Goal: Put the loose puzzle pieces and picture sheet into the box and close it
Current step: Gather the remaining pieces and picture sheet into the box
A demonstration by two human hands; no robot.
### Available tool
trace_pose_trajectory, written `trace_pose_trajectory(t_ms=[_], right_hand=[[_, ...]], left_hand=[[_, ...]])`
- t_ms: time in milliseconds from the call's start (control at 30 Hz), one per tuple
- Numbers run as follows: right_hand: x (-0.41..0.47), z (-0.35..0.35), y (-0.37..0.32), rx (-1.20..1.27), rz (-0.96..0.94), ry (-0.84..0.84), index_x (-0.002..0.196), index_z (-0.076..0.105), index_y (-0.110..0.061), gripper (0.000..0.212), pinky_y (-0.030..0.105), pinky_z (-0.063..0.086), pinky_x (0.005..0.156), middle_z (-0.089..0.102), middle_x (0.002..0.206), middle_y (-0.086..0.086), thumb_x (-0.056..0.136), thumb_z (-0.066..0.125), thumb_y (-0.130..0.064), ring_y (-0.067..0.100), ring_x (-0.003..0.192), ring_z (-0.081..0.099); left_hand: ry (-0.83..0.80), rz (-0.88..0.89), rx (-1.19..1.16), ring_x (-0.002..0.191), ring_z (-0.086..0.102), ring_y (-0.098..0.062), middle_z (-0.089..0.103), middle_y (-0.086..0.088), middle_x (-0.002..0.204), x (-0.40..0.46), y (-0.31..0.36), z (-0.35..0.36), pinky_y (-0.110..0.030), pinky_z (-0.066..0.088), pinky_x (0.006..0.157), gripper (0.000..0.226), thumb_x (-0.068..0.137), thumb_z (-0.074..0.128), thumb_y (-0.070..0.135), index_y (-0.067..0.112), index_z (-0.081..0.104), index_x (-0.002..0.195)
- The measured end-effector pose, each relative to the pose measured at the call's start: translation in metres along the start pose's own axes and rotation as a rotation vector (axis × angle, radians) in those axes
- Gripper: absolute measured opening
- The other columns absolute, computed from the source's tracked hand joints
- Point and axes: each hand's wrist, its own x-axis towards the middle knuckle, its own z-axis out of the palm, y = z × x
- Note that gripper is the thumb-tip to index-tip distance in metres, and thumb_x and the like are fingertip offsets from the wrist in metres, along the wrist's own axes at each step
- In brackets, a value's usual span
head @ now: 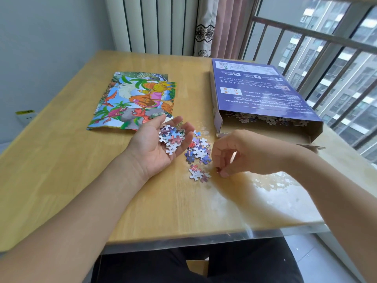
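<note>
My left hand [152, 142] lies palm up above the table, cupping a heap of puzzle pieces [171, 137] on relaxed fingers. Just right of it, a small pile of loose pieces [197, 151] sits on the wood, with a few more pieces [199, 174] nearer to me. My right hand [240, 153] hovers beside them, and its fingertips pinch a small dark piece [218, 170] at the table surface. The blue puzzle box [257, 88] lies flat at the right with its near end open, many pieces visible inside. The dinosaur picture sheet [134, 101] lies flat to the left.
The wooden table [61, 160] has a glossy transparent cover along its front and right edge. A window with metal railing [326, 48] stands right behind the box. A curtain and a white radiator are at the back. My lap is below the table's front edge.
</note>
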Motion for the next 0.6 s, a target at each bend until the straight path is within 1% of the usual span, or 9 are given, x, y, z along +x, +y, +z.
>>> trace_pose_trajectory(t_ms=[67,133,233,333,467,533,600], right_hand=[[0.000,-0.006,0.000,-0.029,0.017,0.008,0.095,0.073,-0.021,0.023,0.011,0.046,0.061,0.070,0.081,-0.011,0.078,0.085,-0.012,0.002,0.074,0.066],[0.001,-0.010,-0.003,-0.112,0.042,0.035,0.101,0.073,-0.026,0.032,0.015,0.050,0.062,0.067,0.084,-0.013,0.074,0.089,-0.023,0.002,0.076,0.065],[0.004,-0.007,-0.008,-0.168,0.103,0.065,0.092,0.071,-0.029,0.036,0.026,0.054,0.068,0.068,0.085,-0.011,0.064,0.094,-0.034,0.007,0.077,0.067],[0.005,0.000,-0.008,-0.144,0.133,0.095,0.085,0.073,-0.024,0.032,0.028,0.055,0.068,0.070,0.080,-0.010,0.063,0.095,-0.032,0.007,0.074,0.067],[0.004,0.004,-0.009,-0.137,0.163,0.096,0.080,0.075,-0.023,0.018,0.025,0.051,0.063,0.072,0.073,-0.009,0.071,0.090,-0.024,0.005,0.065,0.065],[0.004,0.005,-0.011,-0.150,0.165,0.067,0.079,0.075,-0.023,0.014,0.023,0.050,0.061,0.072,0.072,-0.008,0.074,0.088,-0.023,0.005,0.065,0.065],[0.005,0.004,-0.014,-0.173,0.160,0.029,0.079,0.074,-0.025,0.011,0.022,0.050,0.062,0.072,0.074,-0.009,0.077,0.085,-0.022,0.006,0.068,0.065]], left_hand=[[0.004,0.000,0.001,0.095,0.065,-0.029,0.065,-0.020,0.097,0.000,0.000,0.000,-0.036,0.060,0.067,0.036,0.105,0.041,0.031,0.002,0.062,0.100],[0.005,0.004,0.000,0.094,0.065,-0.030,0.065,-0.020,0.095,0.000,0.000,-0.001,-0.036,0.060,0.067,0.036,0.105,0.041,0.030,0.002,0.062,0.101],[0.005,0.000,0.000,0.096,0.065,-0.030,0.064,-0.020,0.098,0.000,0.000,0.000,-0.036,0.060,0.067,0.036,0.105,0.041,0.031,0.002,0.062,0.101],[0.004,-0.002,0.003,0.097,0.064,-0.030,0.063,-0.019,0.100,0.000,0.000,0.000,-0.035,0.060,0.067,0.035,0.105,0.041,0.030,0.003,0.062,0.103],[0.006,-0.001,0.002,0.098,0.064,-0.030,0.063,-0.019,0.100,0.000,0.000,0.000,-0.035,0.060,0.067,0.035,0.105,0.041,0.030,0.003,0.062,0.104],[0.006,-0.004,0.006,0.097,0.065,-0.029,0.064,-0.019,0.099,-0.001,0.000,0.000,-0.035,0.061,0.066,0.035,0.105,0.041,0.031,0.003,0.062,0.103],[0.008,-0.005,0.008,0.096,0.065,-0.029,0.065,-0.019,0.098,0.000,0.000,0.000,-0.034,0.061,0.065,0.035,0.105,0.041,0.031,0.003,0.062,0.105]])
